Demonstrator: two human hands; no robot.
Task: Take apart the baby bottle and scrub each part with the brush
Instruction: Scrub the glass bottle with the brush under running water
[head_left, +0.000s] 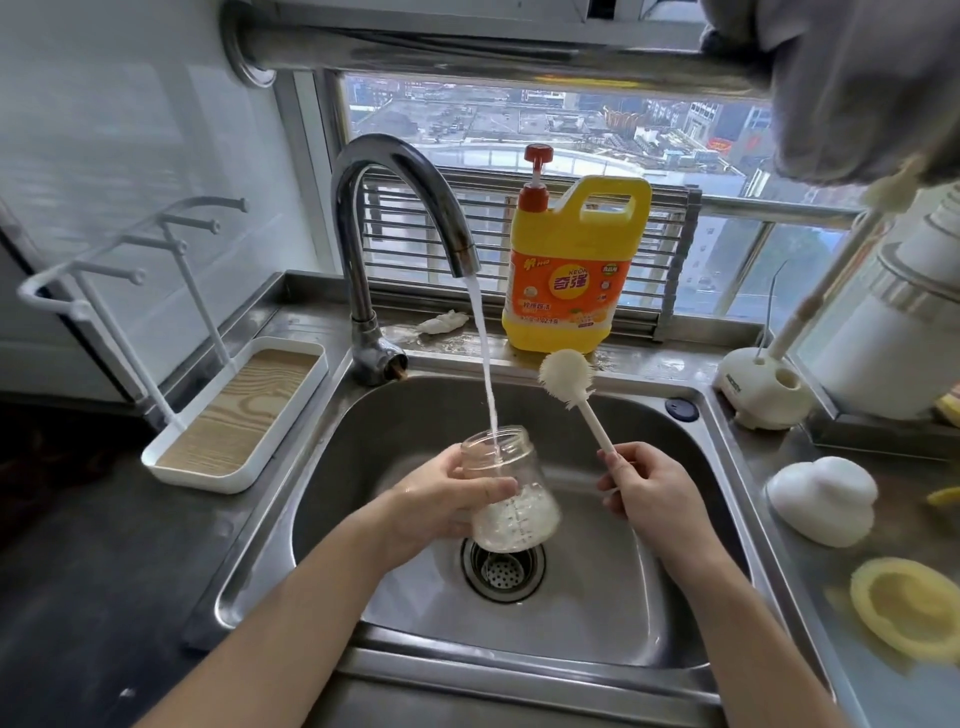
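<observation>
Head view is looking down on a stainless-steel sink (374, 415) set into a grey metal table (93, 597), with a window (571, 119) behind it showing city rooftops. A curved chrome faucet (358, 208) is pouring a thin white stream of water (485, 364) straight into the open mouth of the baby bottle (519, 519), a clear, rounded body with printed measuring marks, tilted over the perforated drain strainer (501, 569) and foaming white in its lower half. The left hand (447, 499) is gripping the bottle around its middle, fingers wrapped over the glassy wall. The right hand (649, 488) is pinching the slim white handle of the brush (584, 410), whose round, bristly cream head is pointing up, just beside the stream and clear of the bottle. A yellow plastic detergent jug (571, 270) with a red pump is standing on the ledge behind the basin. A white tray (234, 415) with a wood-grain floor and pegged wire arms is sitting on the left. On the right, a white domed piece (821, 499) and a soft yellow ring (909, 608) are lying on the table.
</observation>
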